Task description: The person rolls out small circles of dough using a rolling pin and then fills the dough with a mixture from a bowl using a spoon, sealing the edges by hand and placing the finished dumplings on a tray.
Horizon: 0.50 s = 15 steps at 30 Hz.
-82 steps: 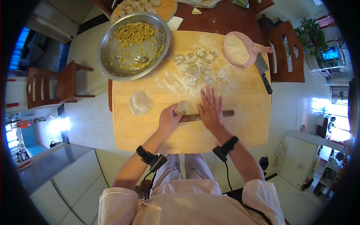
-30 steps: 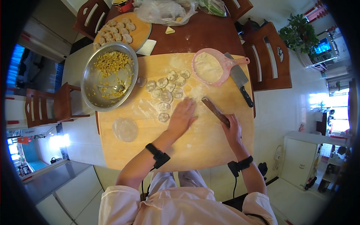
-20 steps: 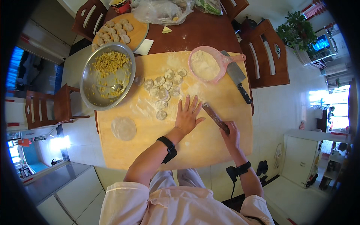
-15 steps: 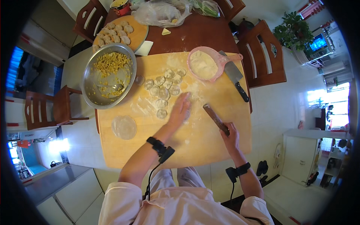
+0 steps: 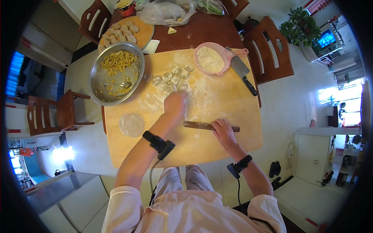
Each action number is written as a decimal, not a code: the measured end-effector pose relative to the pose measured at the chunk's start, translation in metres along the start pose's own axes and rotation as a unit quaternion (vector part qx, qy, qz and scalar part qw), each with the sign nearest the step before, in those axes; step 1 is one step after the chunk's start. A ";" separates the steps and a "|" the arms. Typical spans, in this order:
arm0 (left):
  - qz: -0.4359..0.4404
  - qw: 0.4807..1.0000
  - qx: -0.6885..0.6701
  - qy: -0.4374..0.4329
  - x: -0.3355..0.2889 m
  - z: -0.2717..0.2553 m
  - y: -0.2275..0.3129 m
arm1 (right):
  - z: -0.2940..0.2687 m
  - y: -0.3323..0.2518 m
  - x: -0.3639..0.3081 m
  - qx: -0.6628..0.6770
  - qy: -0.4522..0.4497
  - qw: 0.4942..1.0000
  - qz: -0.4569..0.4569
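Note:
My right hand (image 5: 224, 131) lies over a brown wooden rolling pin (image 5: 196, 125), its fingers curled on it. The pin rests crosswise on the large wooden board (image 5: 241, 112). My left hand (image 5: 175, 103) reaches down at the near edge of a cluster of small floured dough pieces (image 5: 168, 76); its fingers are mostly hidden beneath it, so what they touch does not show. To the left of that forearm lies a thin round dough wrapper (image 5: 132, 124). Flour is scattered over the middle of the board.
At left, a steel bowl (image 5: 94, 83) holds yellowish filling (image 5: 118, 63) and a spoon (image 5: 125, 84). Behind it, a round board (image 5: 146, 33) carries filled dumplings (image 5: 116, 35). A pink flour scoop (image 5: 225, 58) and a cleaver (image 5: 241, 70) lie far right. Plastic bags (image 5: 167, 13) sit behind.
The rolling pin has swung from a slant to nearly crosswise and moved left under my right hand. My left hand has shifted left to the near dough pieces, hiding some.

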<state>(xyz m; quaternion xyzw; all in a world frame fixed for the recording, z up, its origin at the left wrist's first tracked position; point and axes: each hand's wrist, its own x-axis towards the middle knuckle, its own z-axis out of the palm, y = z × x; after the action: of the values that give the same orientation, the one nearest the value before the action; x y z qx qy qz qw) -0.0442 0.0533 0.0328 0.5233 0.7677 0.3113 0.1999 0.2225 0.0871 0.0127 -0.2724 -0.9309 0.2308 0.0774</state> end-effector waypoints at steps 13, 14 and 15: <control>-0.049 0.993 -0.034 -0.102 -0.069 0.069 0.023 | 0.025 -0.029 0.017 -0.086 0.055 0.992 0.075; -0.040 0.993 -0.016 -0.112 -0.065 0.070 0.022 | 0.032 -0.030 0.030 -0.120 0.052 0.987 0.095; -0.038 0.989 0.013 -0.140 -0.062 0.071 0.021 | 0.034 -0.026 0.040 -0.116 0.063 0.987 0.090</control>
<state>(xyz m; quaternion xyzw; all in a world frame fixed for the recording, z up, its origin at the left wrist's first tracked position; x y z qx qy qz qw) 0.0382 0.0202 -0.0050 0.5350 0.7551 0.2173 0.3105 0.1671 0.0762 -0.0044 -0.3765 -0.9162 0.1093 0.0825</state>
